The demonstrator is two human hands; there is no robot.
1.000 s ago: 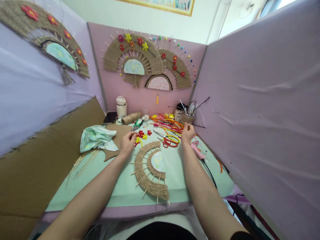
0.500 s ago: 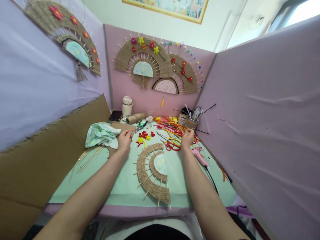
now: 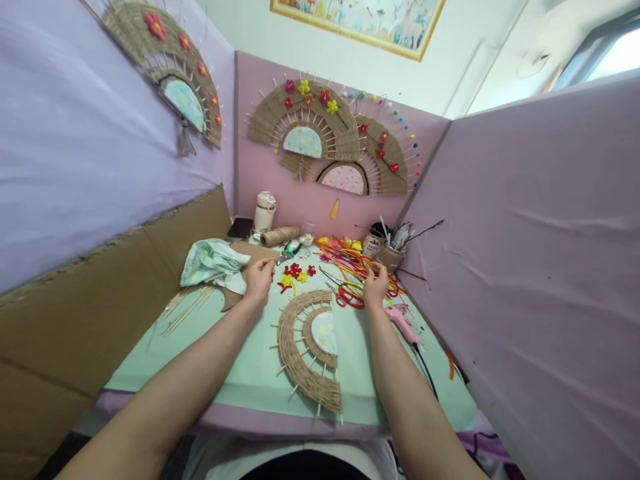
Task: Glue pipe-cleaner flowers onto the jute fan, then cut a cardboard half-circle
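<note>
A half-round fan woven from jute twine (image 3: 305,350) with wooden sticks and a pale fabric centre lies on the mint-green table (image 3: 240,360) in front of me. My left hand (image 3: 260,279) rests at the fan's upper left, fingers curled, close to small red and yellow flowers (image 3: 295,273). My right hand (image 3: 375,283) hovers at the fan's upper right, fingers pinched together beside red-handled scissors (image 3: 347,295) and a heap of coloured pipe cleaners (image 3: 350,260). What either hand pinches is too small to make out.
A pink glue gun (image 3: 403,325) lies right of my right hand. A crumpled green cloth (image 3: 213,263), bamboo sticks (image 3: 185,310), a twine spool (image 3: 280,235), a white bottle (image 3: 264,212) and a tool cup (image 3: 390,253) stand around. Finished fans hang on the purple partitions.
The camera has tilted up and to the left, so the table sits further right in view. Both hands stay near the fan's top; the right hand has lowered slightly toward the scissors.
</note>
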